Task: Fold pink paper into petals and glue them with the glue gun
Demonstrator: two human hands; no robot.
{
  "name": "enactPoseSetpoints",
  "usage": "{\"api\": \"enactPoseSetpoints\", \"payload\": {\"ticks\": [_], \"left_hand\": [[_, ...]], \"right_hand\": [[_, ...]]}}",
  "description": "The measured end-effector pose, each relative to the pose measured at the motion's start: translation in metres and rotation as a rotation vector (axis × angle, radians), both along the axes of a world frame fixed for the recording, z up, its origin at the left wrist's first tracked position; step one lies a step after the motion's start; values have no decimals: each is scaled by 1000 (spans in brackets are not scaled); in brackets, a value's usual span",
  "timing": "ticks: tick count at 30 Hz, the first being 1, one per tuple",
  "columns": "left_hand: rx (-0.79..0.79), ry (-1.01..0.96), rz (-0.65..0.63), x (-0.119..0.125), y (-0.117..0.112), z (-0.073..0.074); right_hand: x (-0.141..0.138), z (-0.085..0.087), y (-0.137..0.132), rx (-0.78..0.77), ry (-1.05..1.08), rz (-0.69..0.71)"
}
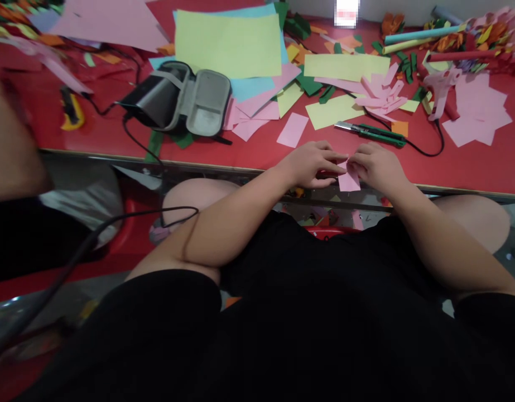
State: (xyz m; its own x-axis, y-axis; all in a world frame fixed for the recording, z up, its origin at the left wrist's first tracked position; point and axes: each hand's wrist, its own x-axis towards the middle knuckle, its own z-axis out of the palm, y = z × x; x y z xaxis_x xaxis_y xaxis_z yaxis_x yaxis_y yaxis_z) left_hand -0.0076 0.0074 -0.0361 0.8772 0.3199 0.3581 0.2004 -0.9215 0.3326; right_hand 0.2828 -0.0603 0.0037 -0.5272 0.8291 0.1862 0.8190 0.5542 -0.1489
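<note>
A small pink paper piece [349, 180] hangs between my hands at the front edge of the red table. My right hand [372, 163] pinches its upper edge with curled fingers. My left hand [316, 164] comes in from the left, its fingers extended and a little apart, with fingertips at the paper's left edge; whether they grip it I cannot tell. Just beyond my right hand lies a green utility knife [370, 133] with its blade pointing left. A pink paper rectangle [293, 129] rests flat beyond my left hand.
An open grey case [209, 103] and yellow cutter [72, 109] lie to the left. Yellow sheets [227, 44] are stacked at the back. Rolled pink strips [383, 97], a pink glue gun [443, 92] with its cord and pink squares [479, 109] lie right. A co-worker's arm [12, 139] shows far left.
</note>
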Motion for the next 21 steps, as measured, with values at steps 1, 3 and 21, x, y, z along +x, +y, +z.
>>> {"api": "enactPoseSetpoints", "payload": {"ticks": [1, 3, 21], "left_hand": [[-2, 2, 0, 0, 0, 1], [-2, 3, 1, 1, -1, 2], [-15, 82, 33, 6, -2, 20]], "right_hand": [[0, 0, 0, -1, -3, 0], [0, 1, 0, -4, -9, -3], [3, -11, -6, -22, 132, -43]]}}
